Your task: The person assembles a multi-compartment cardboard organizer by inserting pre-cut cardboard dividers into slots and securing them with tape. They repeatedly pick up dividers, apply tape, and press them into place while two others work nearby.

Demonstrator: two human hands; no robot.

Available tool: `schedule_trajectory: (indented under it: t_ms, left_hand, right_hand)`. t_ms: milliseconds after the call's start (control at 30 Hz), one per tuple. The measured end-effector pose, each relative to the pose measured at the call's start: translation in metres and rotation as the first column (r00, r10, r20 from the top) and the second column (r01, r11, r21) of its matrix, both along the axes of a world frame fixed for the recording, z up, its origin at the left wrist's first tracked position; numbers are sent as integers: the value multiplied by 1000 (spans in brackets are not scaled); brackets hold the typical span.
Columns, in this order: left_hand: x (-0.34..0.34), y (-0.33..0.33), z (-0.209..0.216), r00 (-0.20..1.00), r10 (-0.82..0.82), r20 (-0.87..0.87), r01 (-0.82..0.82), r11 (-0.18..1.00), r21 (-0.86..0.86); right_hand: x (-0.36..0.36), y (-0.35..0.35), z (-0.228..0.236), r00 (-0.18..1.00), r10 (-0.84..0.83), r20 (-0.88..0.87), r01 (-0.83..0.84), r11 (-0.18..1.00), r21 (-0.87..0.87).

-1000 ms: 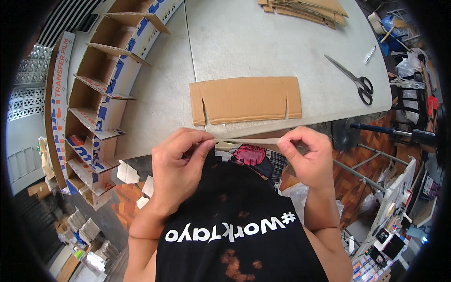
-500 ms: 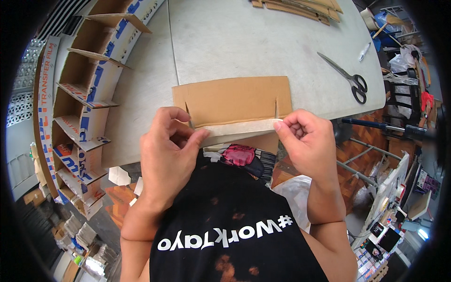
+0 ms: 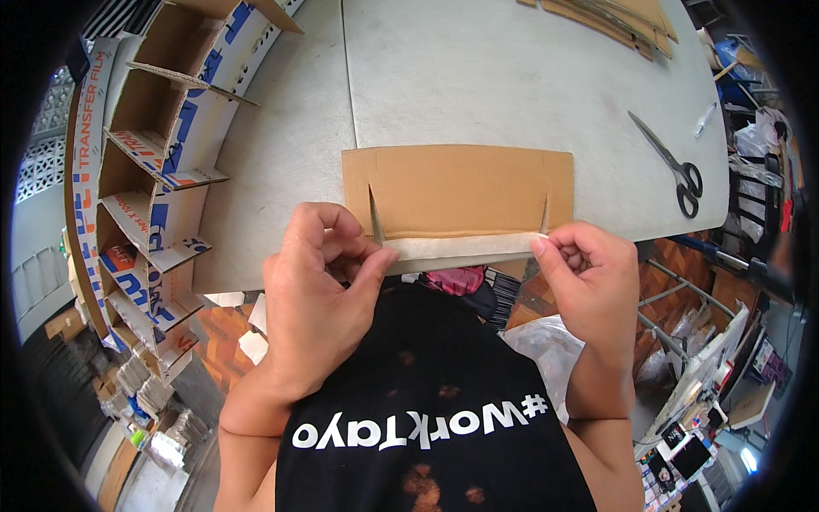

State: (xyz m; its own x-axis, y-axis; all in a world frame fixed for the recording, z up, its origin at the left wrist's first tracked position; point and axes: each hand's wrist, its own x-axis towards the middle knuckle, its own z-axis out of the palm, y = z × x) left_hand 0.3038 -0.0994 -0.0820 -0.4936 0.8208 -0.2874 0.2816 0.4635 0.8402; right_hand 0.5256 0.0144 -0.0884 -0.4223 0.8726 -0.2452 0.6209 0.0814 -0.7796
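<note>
A brown cardboard piece point(image 3: 461, 189) lies flat at the near edge of the table, with one slit cut near each side. Along its near edge runs a pale cream strip point(image 3: 465, 247) that looks like masking tape, stretched straight between my hands. My left hand point(image 3: 317, 286) pinches the strip's left end between thumb and fingers, beside the left slit. At the other end, my right hand point(image 3: 593, 277) grips it with thumb against curled fingers, just below the right slit. Whether the strip is stuck down along its length, I cannot tell.
A long cardboard divider rack point(image 3: 153, 205) with several compartments stands along the left. Black-handled scissors point(image 3: 682, 175) and a white pen point(image 3: 705, 119) lie on the right of the table point(image 3: 435, 77). Cardboard pieces point(image 3: 614, 24) are stacked at the far right. A clear plastic bag point(image 3: 546, 350) sits below the edge.
The whole view has shifted, so the table and everything on it appear farther right. Both hands keep their hold on the strip, with little visible movement against the cardboard.
</note>
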Motion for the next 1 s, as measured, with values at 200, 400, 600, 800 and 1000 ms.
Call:
schedule_trajectory:
  t_ms: [200,400,600,800,1000]
  left_hand:
    - [-2,6,-1,999,2,-40,-4,999,-44]
    - [-2,14,4,1000,13,-19,-15,994,-108]
    - [-2,17,1,998,27,-55,-33,993,-110]
    - [1,21,5,998,41,-44,-47,986,-158]
    - [-1,24,7,999,29,-32,-34,982,-184]
  right_hand:
    - [-4,2,5,999,-32,13,33,998,-59]
    - [-9,4,6,995,-103,-9,101,987,-128]
    - [-6,8,1,994,-107,33,110,987,-119]
    - [-6,14,6,996,-31,84,43,989,-144]
    - [-8,15,5,992,-95,86,107,982,-153]
